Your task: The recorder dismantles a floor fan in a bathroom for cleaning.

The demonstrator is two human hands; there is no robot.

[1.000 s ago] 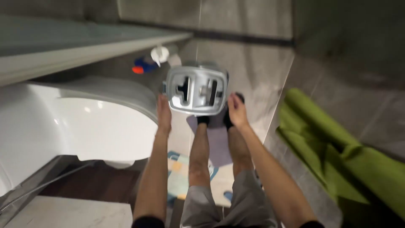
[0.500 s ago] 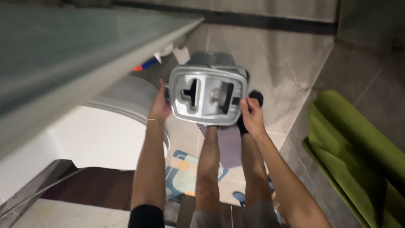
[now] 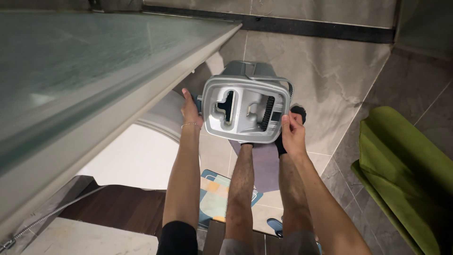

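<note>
Above the grey tiled floor (image 3: 330, 71), we hold a grey boxy appliance (image 3: 245, 108) over our legs, left hand (image 3: 191, 111) and right hand (image 3: 292, 134) gripping opposite sides, fingers closed against its casing, beside the white bathtub (image 3: 137, 160).

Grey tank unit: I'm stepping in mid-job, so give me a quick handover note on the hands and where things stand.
Left hand: grip on the left side of the grey tank unit.
Right hand: grip on its right lower corner.
The unit is held in the air over the tiled floor, open side facing up at the camera, beside the white tub and under the glass panel.
Done: unit lifted, in both hands.
Left: it is not set down anywhere yet. A green cloth lies to the right.
</note>
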